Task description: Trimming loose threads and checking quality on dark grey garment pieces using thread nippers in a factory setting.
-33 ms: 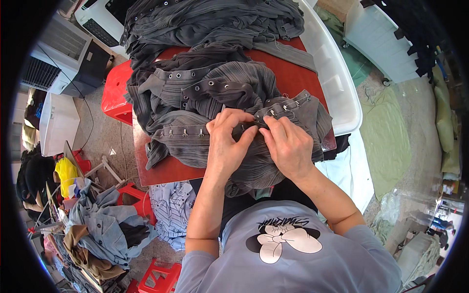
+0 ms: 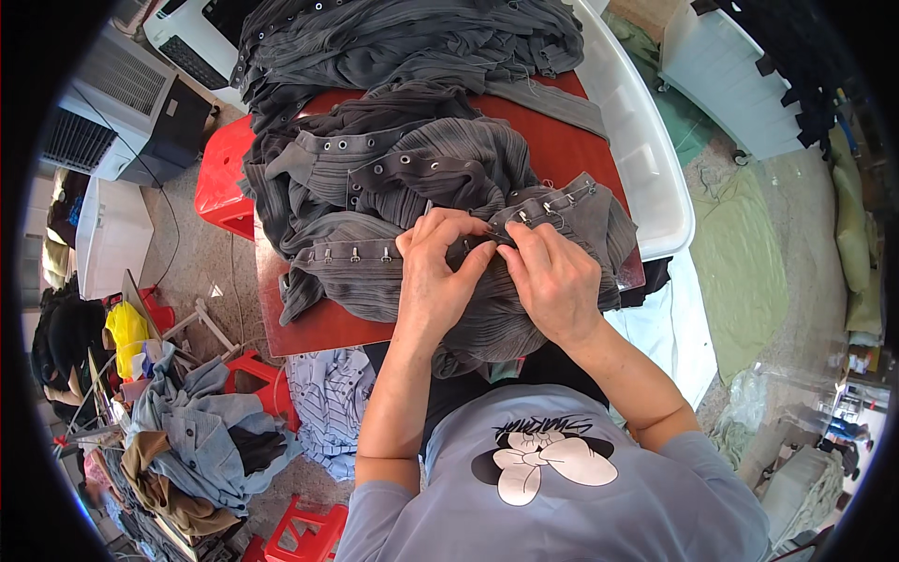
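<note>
A dark grey ribbed garment (image 2: 351, 295) lies bunched in front of me, with a band of small metal hooks (image 2: 355, 255) along its edge. My left hand (image 2: 433, 273) pinches this band between thumb and fingers. Close beside it, my right hand (image 2: 559, 286) is closed on the same band, fingertips nearly meeting those of the left. What exactly sits between the fingertips is partly hidden. More hooks show on the band just beyond my right fingers. Behind the hands, folds with a row of metal eyelets (image 2: 406, 159) are heaped up.
The work rests on a red-brown tabletop (image 2: 332, 330). A larger heap of grey garments (image 2: 412, 47) lies at its far end. Along the right runs a white plastic tub (image 2: 660, 178). Red stools (image 2: 223, 183) stand to the left, near piled denim clothes (image 2: 201, 440) and a striped shirt (image 2: 328, 403).
</note>
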